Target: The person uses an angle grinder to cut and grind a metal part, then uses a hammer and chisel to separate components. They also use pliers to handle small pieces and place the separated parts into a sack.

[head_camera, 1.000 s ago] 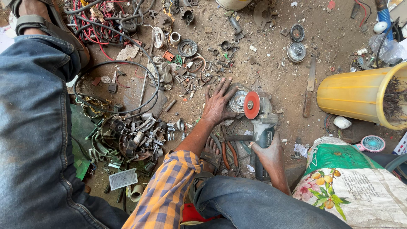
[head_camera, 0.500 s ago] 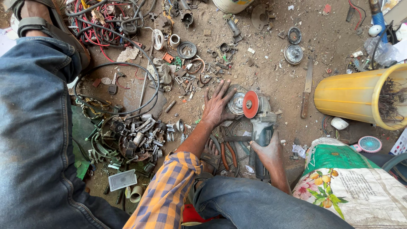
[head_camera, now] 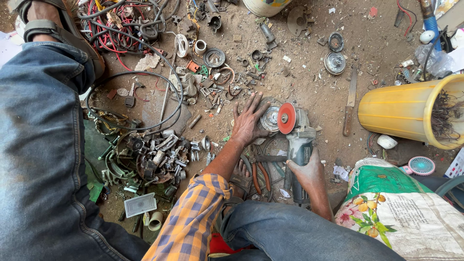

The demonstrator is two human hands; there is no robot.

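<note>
- Left hand (head_camera: 247, 123) pressing flat, fingers spread, on round metal part (head_camera: 269, 117), partly hiding it.
- Right hand (head_camera: 305, 170) clamping angle grinder (head_camera: 296, 140); red disc (head_camera: 286, 118) touching part, handle end hidden.

Yellow bucket (head_camera: 401, 115) tipped at right; tangled wires (head_camera: 126, 24) top left; flowered sack (head_camera: 401, 212) bottom right.

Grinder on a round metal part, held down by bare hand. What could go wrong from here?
1. The left hand presses the round metal part right beside the red disc; a slip could likely cut the fingers.
2. The right hand alone grips the angle grinder; a kickback may twist it toward the legs.
3. Loose cables and scrap lie near; sparks or snagging seem possible.
</note>
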